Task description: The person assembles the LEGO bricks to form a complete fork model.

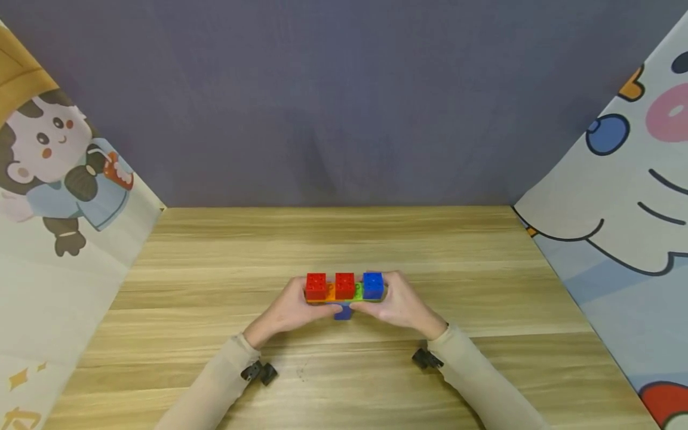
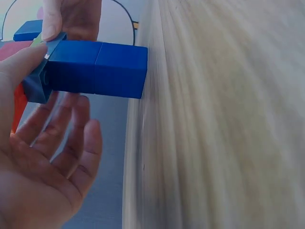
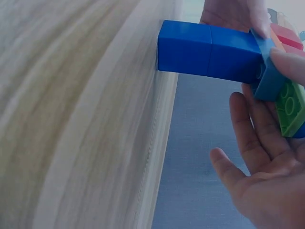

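Note:
Between both hands is a toy building-block structure. Its column of two blue blocks (image 2: 97,69) has its foot at or just above the table; contact is hard to tell. A teal plate (image 3: 270,71) tops the column, bearing an orange plate (image 1: 331,292) on the left and a green plate (image 3: 291,107) on the right. Two red blocks (image 1: 316,286) and one blue block (image 1: 373,286) form a spaced row on top. The left hand (image 1: 292,307) grips the left end, thumb on the near side. Gripping the right end likewise is the right hand (image 1: 396,303).
A wood-grain table (image 1: 344,382) lies under the hands. Behind it rises a grey-blue wall panel (image 1: 344,107), with cartoon-printed panels (image 1: 645,197) at both sides. Dark wrist devices (image 1: 259,371) sit at both sleeve cuffs.

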Demonstrator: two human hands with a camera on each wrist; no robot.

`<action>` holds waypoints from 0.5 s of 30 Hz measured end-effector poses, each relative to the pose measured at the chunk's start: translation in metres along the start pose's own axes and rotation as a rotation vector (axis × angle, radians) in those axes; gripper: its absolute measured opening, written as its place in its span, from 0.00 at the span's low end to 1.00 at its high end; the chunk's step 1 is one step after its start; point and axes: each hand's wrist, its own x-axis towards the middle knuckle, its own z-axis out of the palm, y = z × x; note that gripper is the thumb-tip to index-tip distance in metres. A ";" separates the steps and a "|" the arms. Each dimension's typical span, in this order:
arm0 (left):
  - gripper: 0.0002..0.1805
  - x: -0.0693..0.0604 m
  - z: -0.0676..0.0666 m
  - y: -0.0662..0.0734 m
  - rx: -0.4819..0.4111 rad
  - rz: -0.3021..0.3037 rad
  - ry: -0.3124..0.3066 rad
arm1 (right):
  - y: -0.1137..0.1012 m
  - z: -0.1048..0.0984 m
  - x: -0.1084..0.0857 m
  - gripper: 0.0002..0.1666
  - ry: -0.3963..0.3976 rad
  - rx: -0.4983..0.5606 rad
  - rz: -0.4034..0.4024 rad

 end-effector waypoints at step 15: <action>0.18 -0.007 -0.007 0.008 0.027 -0.017 0.065 | 0.002 0.002 0.001 0.21 0.014 -0.009 -0.021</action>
